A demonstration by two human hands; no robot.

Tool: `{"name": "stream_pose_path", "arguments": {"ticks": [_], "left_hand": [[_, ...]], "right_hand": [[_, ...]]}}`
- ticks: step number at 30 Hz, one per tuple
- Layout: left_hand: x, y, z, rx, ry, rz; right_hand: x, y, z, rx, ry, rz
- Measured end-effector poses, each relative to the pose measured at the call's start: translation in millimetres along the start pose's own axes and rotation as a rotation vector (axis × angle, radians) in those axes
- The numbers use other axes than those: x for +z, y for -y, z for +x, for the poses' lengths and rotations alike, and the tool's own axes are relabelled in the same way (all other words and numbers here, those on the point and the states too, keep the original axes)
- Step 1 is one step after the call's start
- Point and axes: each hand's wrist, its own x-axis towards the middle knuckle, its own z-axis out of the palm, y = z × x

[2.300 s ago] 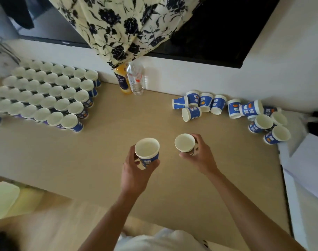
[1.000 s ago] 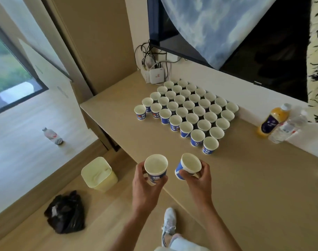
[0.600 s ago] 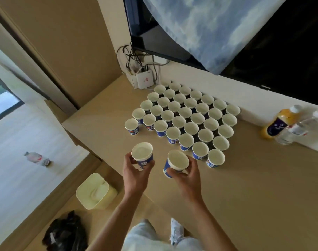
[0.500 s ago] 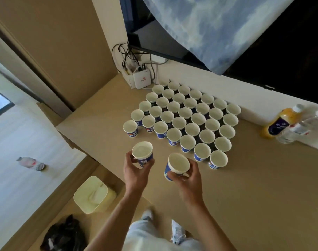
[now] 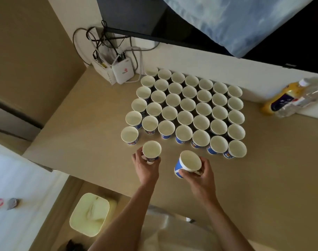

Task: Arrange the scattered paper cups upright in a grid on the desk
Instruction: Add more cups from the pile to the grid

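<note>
Near left, a pale bin (image 5: pixel 90 213) stands on the floor below the counter (image 5: pixel 254 187). Over the counter's near part, the left hand (image 5: pixel 147 168) holds an upright cup (image 5: pixel 151 150), its fingers (image 5: pixel 137 156) curled round the wall. Just right of it, the right hand (image 5: pixel 199 176) has its fingers (image 5: pixel 205 162) wrapped round a tilted cup (image 5: pixel 188 163). Beyond them stands the grid of cups (image 5: pixel 189 109), upright and close-packed. A white router (image 5: pixel 123 72) leans far left, and two bottles (image 5: pixel 283 99) stand far right.
</note>
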Motion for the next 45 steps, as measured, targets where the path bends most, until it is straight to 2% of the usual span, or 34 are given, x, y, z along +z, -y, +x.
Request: {"name": "stream_pose_path", "arguments": {"ticks": [16, 32, 40, 45], "left_hand": [[7.9, 19.8, 32.8, 0.009, 0.008, -0.067], [13.5, 14.2, 46.8, -0.138, -0.053, -0.117], [-2.3, 16.3, 40.3, -0.19, 0.02, -0.008], [-23.3, 27.5, 37.5, -0.1, 0.141, 0.156]], "right_hand": [[35.2, -13.9, 9.2, 0.047, -0.076, -0.063], [43.1, -22.5, 18.3, 0.087, -0.073, -0.116], [54.6, -26.8, 23.3, 0.08, -0.074, -0.171], [74.4, -29.2, 38.5, 0.028, -0.095, -0.188]]}}
